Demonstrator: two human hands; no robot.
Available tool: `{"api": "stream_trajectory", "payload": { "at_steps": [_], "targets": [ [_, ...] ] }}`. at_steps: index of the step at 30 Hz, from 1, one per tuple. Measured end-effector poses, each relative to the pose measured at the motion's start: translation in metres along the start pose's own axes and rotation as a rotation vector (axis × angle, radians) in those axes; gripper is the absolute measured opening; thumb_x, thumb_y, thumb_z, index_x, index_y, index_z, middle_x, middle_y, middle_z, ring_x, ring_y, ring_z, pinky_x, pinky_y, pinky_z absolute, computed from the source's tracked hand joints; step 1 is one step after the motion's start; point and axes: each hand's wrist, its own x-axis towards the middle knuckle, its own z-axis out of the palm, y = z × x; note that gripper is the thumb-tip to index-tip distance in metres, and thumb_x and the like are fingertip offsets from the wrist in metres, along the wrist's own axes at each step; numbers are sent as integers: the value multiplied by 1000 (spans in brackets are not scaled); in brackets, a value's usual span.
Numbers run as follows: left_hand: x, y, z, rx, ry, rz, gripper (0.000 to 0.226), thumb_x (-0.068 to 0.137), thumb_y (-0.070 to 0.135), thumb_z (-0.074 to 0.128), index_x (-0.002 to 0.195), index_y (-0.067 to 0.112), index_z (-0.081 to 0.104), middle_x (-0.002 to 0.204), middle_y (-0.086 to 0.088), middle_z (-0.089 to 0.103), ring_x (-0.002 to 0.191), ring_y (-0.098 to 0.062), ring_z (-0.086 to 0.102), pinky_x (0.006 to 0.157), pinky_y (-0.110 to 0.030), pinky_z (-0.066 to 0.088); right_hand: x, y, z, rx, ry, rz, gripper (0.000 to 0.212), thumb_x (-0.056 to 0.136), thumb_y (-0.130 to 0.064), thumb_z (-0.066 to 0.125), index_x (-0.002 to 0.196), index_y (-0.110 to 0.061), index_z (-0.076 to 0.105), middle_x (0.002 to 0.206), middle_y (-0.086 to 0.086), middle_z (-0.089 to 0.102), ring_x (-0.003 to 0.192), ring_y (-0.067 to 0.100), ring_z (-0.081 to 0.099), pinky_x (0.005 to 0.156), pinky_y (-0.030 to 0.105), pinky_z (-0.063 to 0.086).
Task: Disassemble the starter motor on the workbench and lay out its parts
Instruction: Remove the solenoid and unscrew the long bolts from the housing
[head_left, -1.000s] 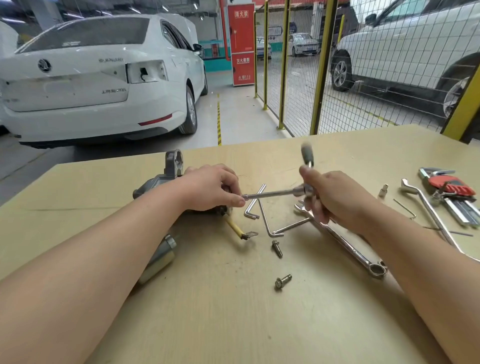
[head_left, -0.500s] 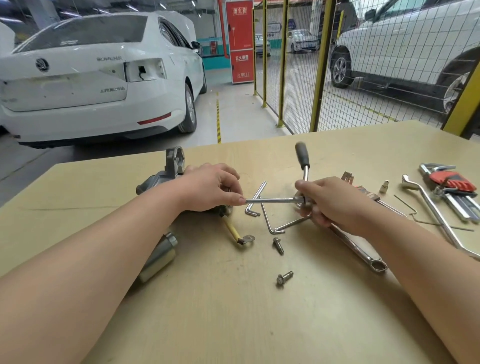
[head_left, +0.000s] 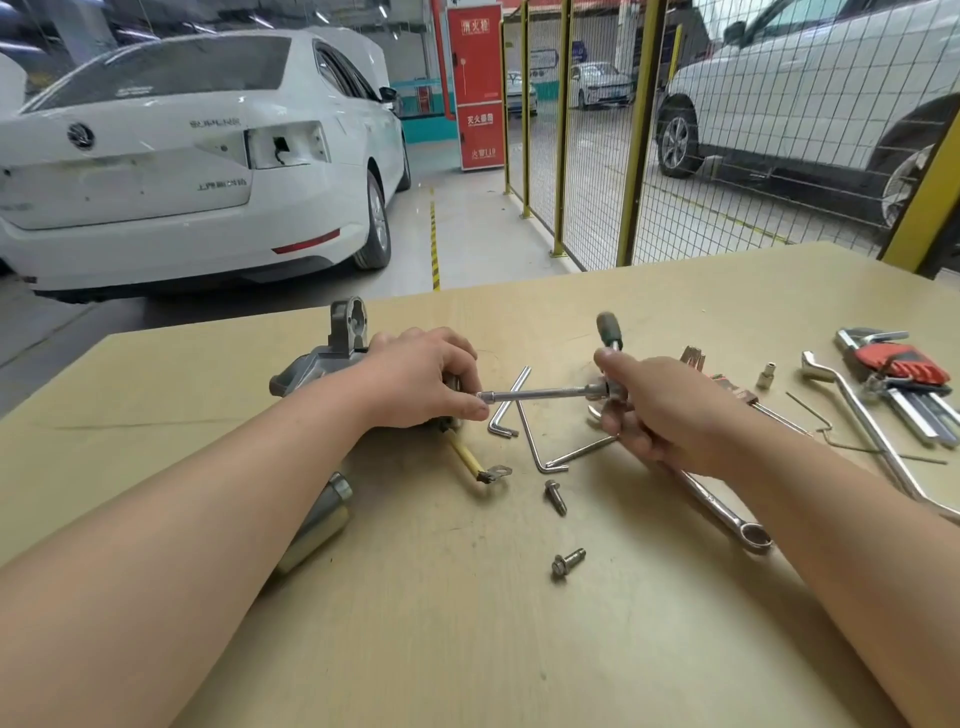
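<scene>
The grey starter motor (head_left: 332, 358) lies on the workbench (head_left: 467, 623) at centre left, mostly hidden under my left forearm. My left hand (head_left: 421, 379) grips its near end, thumb against the socket tip. My right hand (head_left: 649, 405) grips the head of a ratchet wrench (head_left: 608, 332), whose dark handle points up and away. A long extension bar (head_left: 540, 395) runs level from the ratchet to the motor. A yellow lead with a ring terminal (head_left: 478, 465) trails from the motor. Two loose bolts (head_left: 556, 496) (head_left: 569, 561) lie in front.
Hex keys (head_left: 530, 441) lie between my hands. A combination spanner (head_left: 727, 519) sits under my right wrist. Further right are a small socket (head_left: 768, 375), a bent offset wrench (head_left: 857, 415) and a red hex key set (head_left: 904, 374). A cylindrical part (head_left: 327, 512) lies under my left arm.
The ratchet handle has swung between the frames while my right hand shifted slightly on its head. My left hand has stayed on the motor.
</scene>
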Motion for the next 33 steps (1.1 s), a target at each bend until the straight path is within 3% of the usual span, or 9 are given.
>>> {"api": "stream_trajectory", "payload": {
  "at_steps": [3, 7, 10, 13, 19, 23, 28, 31, 33],
  "targets": [
    [3, 3, -1, 32, -16, -9, 19, 68, 65, 66, 76, 49, 62, 123, 26, 47, 117, -6, 39, 93, -37, 20, -3, -2, -5, 91, -80, -152, 13, 94, -12, 55, 98, -3, 62, 76, 13, 60, 58, 20, 58, 48, 25, 49],
    [7, 1, -7, 11, -123, -26, 21, 72, 74, 52, 80, 57, 62, 123, 28, 44, 120, -5, 37, 96, -37, 20, -1, 3, -6, 6, -20, -264, 21, 82, 11, 60, 99, 0, 67, 88, 17, 62, 74, 25, 63, 71, 36, 57],
    [7, -2, -8, 13, -142, -16, 20, 79, 69, 49, 76, 55, 63, 123, 26, 44, 119, -7, 36, 97, -39, 18, -2, 1, 0, 18, 5, -119, 13, 91, -11, 59, 94, 1, 63, 79, 17, 67, 60, 27, 68, 46, 27, 52],
    [7, -2, -7, -19, -98, -9, 23, 81, 65, 52, 71, 50, 66, 119, 26, 47, 116, -5, 40, 100, -41, 19, 0, 1, 4, -41, 33, -38, 40, 97, -39, 44, 78, -5, 54, 56, 9, 64, 35, 19, 47, 34, 20, 35],
    [9, -4, -10, -38, -182, 9, 17, 77, 71, 49, 79, 61, 62, 121, 30, 45, 118, -3, 39, 106, -45, 21, 1, 3, -2, 73, -24, -164, 14, 95, -14, 54, 91, -8, 66, 68, 7, 59, 60, 22, 50, 46, 24, 39],
    [11, -5, -15, -52, -268, 12, 13, 74, 72, 45, 80, 69, 57, 128, 28, 42, 119, -2, 40, 108, -48, 24, 1, 4, -7, 66, -46, -379, 35, 86, 11, 55, 97, -18, 71, 93, 13, 63, 80, 22, 61, 77, 33, 52],
    [14, -5, -11, -140, -193, 2, 12, 70, 64, 64, 71, 53, 66, 113, 32, 48, 106, 2, 49, 106, -45, 29, -2, -1, -5, 20, -21, -273, 7, 92, -14, 59, 90, -9, 63, 81, 13, 68, 65, 27, 68, 54, 30, 56],
    [13, -5, -10, -182, -194, 4, 12, 66, 58, 72, 72, 48, 68, 113, 29, 50, 98, 5, 51, 105, -46, 32, 1, 1, -1, -132, 31, -167, 41, 96, -41, 47, 82, -4, 60, 49, 8, 61, 61, 32, 62, 51, 31, 48],
    [12, -4, -11, -155, -205, 13, 12, 66, 59, 71, 74, 51, 67, 115, 30, 49, 97, 6, 49, 105, -47, 29, 2, 1, -1, -146, 34, -197, 33, 97, -34, 49, 85, -6, 61, 53, 5, 61, 58, 27, 60, 49, 29, 45]
  ]
}}
